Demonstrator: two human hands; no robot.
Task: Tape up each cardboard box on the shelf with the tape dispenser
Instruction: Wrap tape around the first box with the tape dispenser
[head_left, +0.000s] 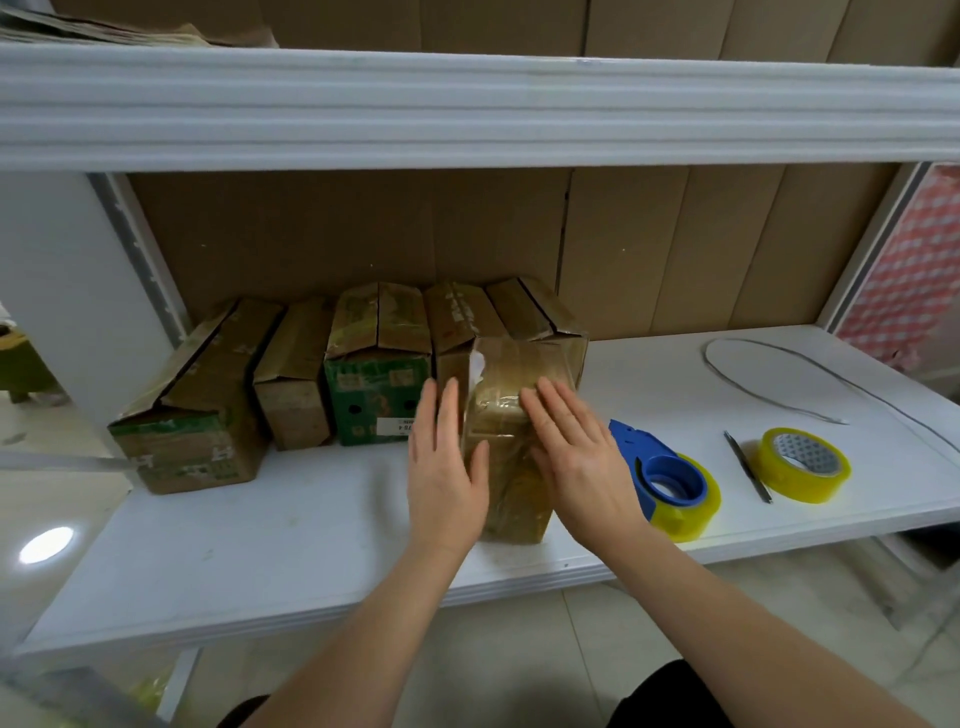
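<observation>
Taped box (511, 467), both hands flat on it

Box label (396, 427) print unreadable

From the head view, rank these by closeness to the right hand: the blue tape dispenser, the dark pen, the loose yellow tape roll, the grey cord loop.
1. Blue tape dispenser, just right of the right hand.
2. Dark pen, lying farther right on the white shelf.
3. Loose yellow tape roll, beyond the pen.
4. Grey cord loop, at the back right.
</observation>
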